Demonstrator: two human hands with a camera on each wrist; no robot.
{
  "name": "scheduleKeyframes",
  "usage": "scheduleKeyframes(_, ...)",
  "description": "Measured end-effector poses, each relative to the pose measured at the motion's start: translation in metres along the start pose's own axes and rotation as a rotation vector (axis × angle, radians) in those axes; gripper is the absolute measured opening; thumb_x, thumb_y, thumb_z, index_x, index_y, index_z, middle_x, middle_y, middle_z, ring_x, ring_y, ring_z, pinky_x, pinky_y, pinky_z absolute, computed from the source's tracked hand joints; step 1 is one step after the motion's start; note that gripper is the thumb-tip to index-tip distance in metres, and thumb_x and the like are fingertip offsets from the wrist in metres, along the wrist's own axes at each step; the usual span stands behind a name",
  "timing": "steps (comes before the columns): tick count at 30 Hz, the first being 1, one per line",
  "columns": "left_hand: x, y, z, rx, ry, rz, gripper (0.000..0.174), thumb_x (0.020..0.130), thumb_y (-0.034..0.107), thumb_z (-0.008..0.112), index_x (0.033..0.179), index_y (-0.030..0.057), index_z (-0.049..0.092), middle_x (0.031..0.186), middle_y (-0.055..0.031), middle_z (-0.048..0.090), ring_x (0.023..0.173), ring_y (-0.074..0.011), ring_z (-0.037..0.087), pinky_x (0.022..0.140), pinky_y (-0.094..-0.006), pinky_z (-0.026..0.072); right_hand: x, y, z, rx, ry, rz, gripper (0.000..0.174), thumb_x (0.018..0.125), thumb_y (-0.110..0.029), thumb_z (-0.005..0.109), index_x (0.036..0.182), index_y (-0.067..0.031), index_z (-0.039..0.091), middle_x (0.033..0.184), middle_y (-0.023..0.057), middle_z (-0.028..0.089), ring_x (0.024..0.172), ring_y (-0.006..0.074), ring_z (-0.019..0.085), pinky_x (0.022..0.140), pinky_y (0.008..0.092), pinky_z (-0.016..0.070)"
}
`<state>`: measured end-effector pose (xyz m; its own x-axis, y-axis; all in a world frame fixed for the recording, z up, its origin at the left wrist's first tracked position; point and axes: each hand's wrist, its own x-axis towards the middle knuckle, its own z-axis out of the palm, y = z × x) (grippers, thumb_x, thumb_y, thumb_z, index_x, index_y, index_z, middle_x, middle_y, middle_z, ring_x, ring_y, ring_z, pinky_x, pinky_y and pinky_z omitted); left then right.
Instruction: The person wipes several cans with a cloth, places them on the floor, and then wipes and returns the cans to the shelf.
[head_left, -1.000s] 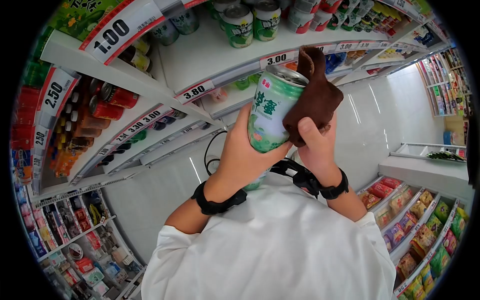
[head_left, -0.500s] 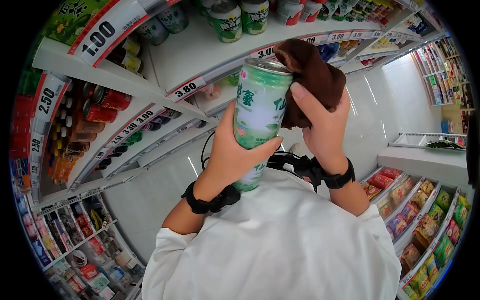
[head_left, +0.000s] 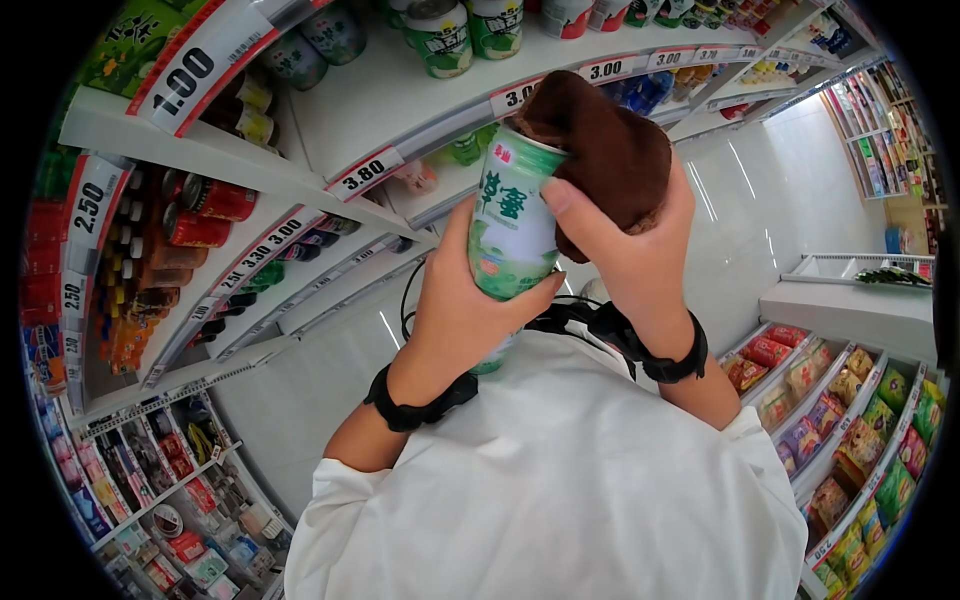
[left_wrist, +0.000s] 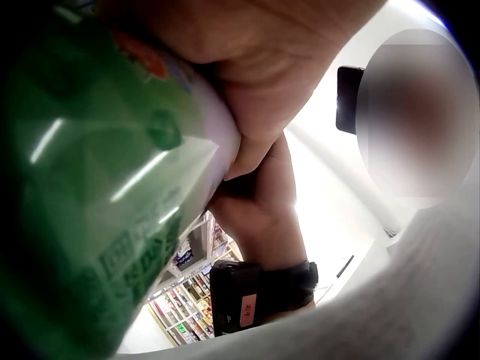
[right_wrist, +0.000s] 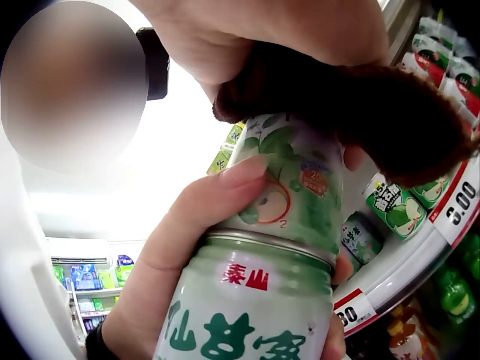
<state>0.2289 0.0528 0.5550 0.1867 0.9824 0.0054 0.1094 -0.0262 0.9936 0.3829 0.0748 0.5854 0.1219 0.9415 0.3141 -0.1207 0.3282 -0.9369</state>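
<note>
My left hand [head_left: 450,295] grips two green-and-white drink cans held end to end before my chest. The upper can [head_left: 515,225] leans slightly, its lid covered by a brown cloth [head_left: 612,150]. Beneath my left hand, part of the lower can [head_left: 497,355] shows against the white shirt. In the right wrist view, the lower can [right_wrist: 240,300] has its metal rim against the upper can's base, with the left thumb just above that joint. My right hand [head_left: 635,240] holds the bunched cloth on the upper can's top, its thumb against the can's side. A green can fills the left wrist view's left side.
A shelf [head_left: 400,120] with drink cans [head_left: 440,45] and price tags runs ahead of my hands. More bottles and red cans [head_left: 195,225] stand on shelves at left. Snack bags [head_left: 860,445] fill racks at right, with a tiled floor [head_left: 720,210] between.
The cloth has moved from the upper can's side up over its lid. The can turned one way and back, and both hands shifted slightly left.
</note>
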Motion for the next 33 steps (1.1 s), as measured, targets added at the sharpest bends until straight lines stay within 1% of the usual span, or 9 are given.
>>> scheduleKeyframes(1, -0.001, 0.001, 0.001, 0.048, 0.019, 0.028, 0.071, 0.069, 0.014, 0.083, 0.127, -0.0017, 0.046, 0.103, -0.0147, 0.068, 0.091, -0.0209, 0.068, 0.082, -0.0338, 0.0534, -0.001, 0.000, 0.000, -0.002, 0.000, 0.003, 0.048, 0.077, -0.003, 0.078, 0.119, 0.0027, 0.055, 0.107, 0.0093, 0.067, 0.096, 0.0132, 0.064, 0.084, 0.0281, 0.0526)
scheduleKeyframes(3, -0.004, -0.001, 0.002, 0.064, 0.015, 0.026, 0.072, 0.069, 0.014, 0.083, 0.129, -0.0016, 0.045, 0.105, -0.0152, 0.068, 0.093, -0.0220, 0.068, 0.082, -0.0342, 0.0537, -0.003, 0.001, -0.001, -0.097, -0.001, -0.112, 0.051, 0.075, -0.003, 0.080, 0.119, 0.0032, 0.054, 0.107, 0.0110, 0.067, 0.096, 0.0142, 0.065, 0.084, 0.0283, 0.0527)
scheduleKeyframes(6, -0.006, -0.003, 0.001, 0.069, 0.008, 0.036, 0.074, 0.069, 0.014, 0.084, 0.130, -0.0015, 0.045, 0.106, -0.0156, 0.067, 0.094, -0.0231, 0.069, 0.082, -0.0346, 0.0539, -0.008, 0.007, -0.004, -0.052, 0.065, -0.152, 0.052, 0.075, -0.002, 0.079, 0.120, 0.0035, 0.053, 0.108, 0.0121, 0.066, 0.098, 0.0149, 0.064, 0.085, 0.0285, 0.0524)
scheduleKeyframes(9, -0.007, -0.005, 0.002, 0.043, 0.001, 0.037, 0.074, 0.068, 0.014, 0.084, 0.130, -0.0016, 0.045, 0.106, -0.0155, 0.067, 0.094, -0.0235, 0.069, 0.083, -0.0346, 0.0539, -0.009, 0.006, -0.009, -0.136, 0.032, -0.162, 0.052, 0.076, -0.001, 0.078, 0.121, 0.0039, 0.052, 0.109, 0.0126, 0.066, 0.098, 0.0149, 0.064, 0.086, 0.0292, 0.0524)
scheduleKeyframes(12, -0.009, -0.004, 0.004, 0.037, 0.001, 0.024, 0.074, 0.069, 0.013, 0.084, 0.130, -0.0018, 0.044, 0.107, -0.0158, 0.067, 0.095, -0.0239, 0.068, 0.084, -0.0347, 0.0536, -0.011, 0.004, -0.007, -0.110, -0.002, -0.152, 0.051, 0.077, 0.000, 0.077, 0.122, 0.0044, 0.052, 0.110, 0.0126, 0.066, 0.099, 0.0144, 0.063, 0.086, 0.0292, 0.0521)
scheduleKeyframes(15, -0.010, -0.004, 0.004, 0.050, 0.004, 0.032, 0.074, 0.069, 0.013, 0.084, 0.130, -0.0019, 0.044, 0.107, -0.0161, 0.067, 0.095, -0.0241, 0.068, 0.084, -0.0348, 0.0534, -0.014, 0.007, -0.010, -0.120, 0.030, -0.178, 0.052, 0.077, 0.000, 0.077, 0.122, 0.0045, 0.051, 0.110, 0.0121, 0.066, 0.098, 0.0137, 0.063, 0.086, 0.0289, 0.0519)
scheduleKeyframes(18, -0.011, -0.007, 0.005, 0.037, 0.006, 0.061, 0.074, 0.069, 0.014, 0.084, 0.130, -0.0014, 0.045, 0.106, -0.0161, 0.067, 0.094, -0.0245, 0.068, 0.083, -0.0348, 0.0534, -0.015, 0.006, -0.014, -0.047, 0.072, -0.105, 0.053, 0.077, 0.000, 0.078, 0.123, 0.0044, 0.051, 0.110, 0.0118, 0.066, 0.099, 0.0137, 0.063, 0.086, 0.0288, 0.0515)
scheduleKeyframes(21, -0.012, -0.005, 0.008, 0.040, 0.009, 0.055, 0.073, 0.069, 0.015, 0.085, 0.128, -0.0008, 0.045, 0.106, -0.0163, 0.067, 0.094, -0.0251, 0.068, 0.082, -0.0348, 0.0533, -0.014, 0.007, -0.013, -0.081, 0.012, -0.164, 0.053, 0.077, 0.000, 0.077, 0.123, 0.0042, 0.051, 0.110, 0.0118, 0.066, 0.100, 0.0140, 0.063, 0.087, 0.0288, 0.0510)
scheduleKeyframes(33, -0.015, -0.009, 0.009, 0.083, 0.018, 0.051, 0.073, 0.067, 0.016, 0.086, 0.127, -0.0009, 0.047, 0.104, -0.0167, 0.068, 0.093, -0.0255, 0.069, 0.082, -0.0349, 0.0539, -0.016, 0.003, -0.019, -0.044, -0.023, -0.049, 0.055, 0.073, -0.003, 0.078, 0.121, 0.0047, 0.053, 0.108, 0.0097, 0.065, 0.098, 0.0126, 0.061, 0.088, 0.0292, 0.0498)
